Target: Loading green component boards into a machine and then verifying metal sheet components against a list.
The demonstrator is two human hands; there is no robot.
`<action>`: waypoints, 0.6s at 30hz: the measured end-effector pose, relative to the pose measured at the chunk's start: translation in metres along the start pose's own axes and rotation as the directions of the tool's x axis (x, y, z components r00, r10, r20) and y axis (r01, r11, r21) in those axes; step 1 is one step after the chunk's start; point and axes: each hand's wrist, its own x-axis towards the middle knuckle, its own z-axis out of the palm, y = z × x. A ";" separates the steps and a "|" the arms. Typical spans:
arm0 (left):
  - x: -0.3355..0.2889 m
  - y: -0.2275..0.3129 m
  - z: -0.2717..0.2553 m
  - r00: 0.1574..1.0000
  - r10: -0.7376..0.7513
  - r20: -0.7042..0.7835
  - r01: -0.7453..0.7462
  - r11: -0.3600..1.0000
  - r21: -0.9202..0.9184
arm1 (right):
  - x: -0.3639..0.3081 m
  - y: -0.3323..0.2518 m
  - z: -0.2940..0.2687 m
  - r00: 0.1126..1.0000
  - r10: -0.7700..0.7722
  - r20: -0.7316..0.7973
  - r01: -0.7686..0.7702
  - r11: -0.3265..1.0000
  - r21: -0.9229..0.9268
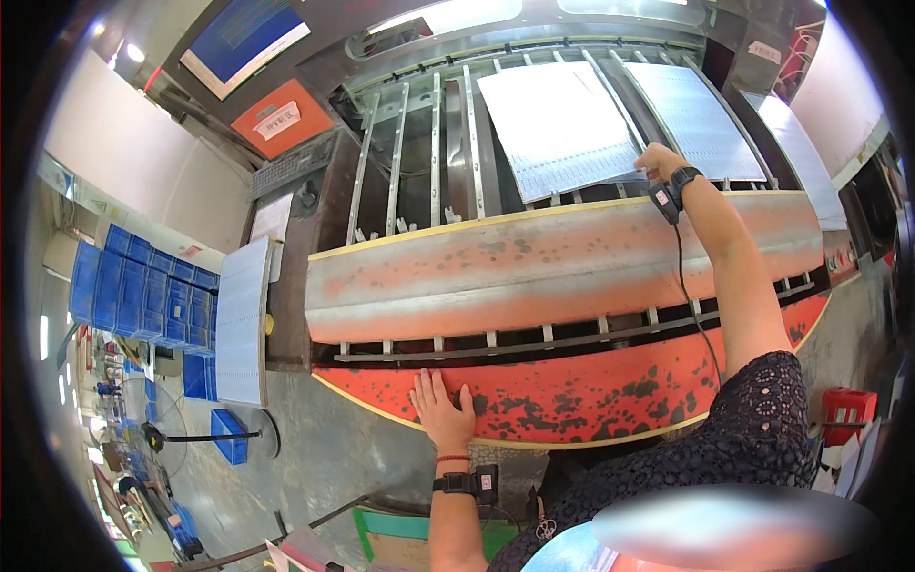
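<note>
My left hand [444, 408] lies flat on the red, black-spotted front ledge [581, 400] of the machine, fingers stretched and holding nothing. My right hand [658, 164] reaches far forward, its fingers closed at the near right corner of a shiny white panel [558, 124] with rows of small marks. That panel rests at a slight slant across the metal rails. To its right, a second similar panel [696, 119] lies on the rails. Each wrist wears a black strap with a small box; a cable hangs from the right one.
A worn red-and-grey cover [562, 257] runs between the rails and ledge. Bare rails [400, 157] lie left of the panels. Further left are a keyboard [291, 167], a mouse [306, 194], a screen [243, 43], another panel [242, 324], blue bins [143, 291] and a fan [157, 437].
</note>
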 end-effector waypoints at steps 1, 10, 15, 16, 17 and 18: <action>-0.001 -0.001 -0.001 1.000 -0.005 0.008 0.005 1.000 0.000 | -0.001 -0.002 0.006 1.000 0.015 -0.028 -0.012 0.995 0.099; -0.003 -0.003 -0.002 1.000 -0.005 -0.008 0.005 1.000 -0.002 | -0.013 -0.010 0.001 0.994 -0.031 0.101 -0.030 0.836 0.548; -0.002 0.001 -0.002 1.000 0.003 -0.028 -0.003 1.000 -0.016 | -0.049 -0.029 -0.023 0.980 -0.169 0.101 0.021 0.600 0.799; 0.000 0.002 -0.002 1.000 0.000 -0.031 0.000 1.000 -0.023 | -0.061 -0.033 -0.032 0.972 -0.220 0.079 0.054 0.540 0.840; 0.000 0.001 -0.001 0.999 0.013 -0.035 -0.015 0.999 -0.038 | -0.076 -0.036 -0.037 0.970 -0.244 0.002 0.121 0.486 0.866; -0.002 -0.002 0.000 0.999 0.013 -0.046 -0.014 1.000 -0.019 | -0.087 -0.039 -0.046 0.962 -0.270 -0.036 0.174 0.508 0.843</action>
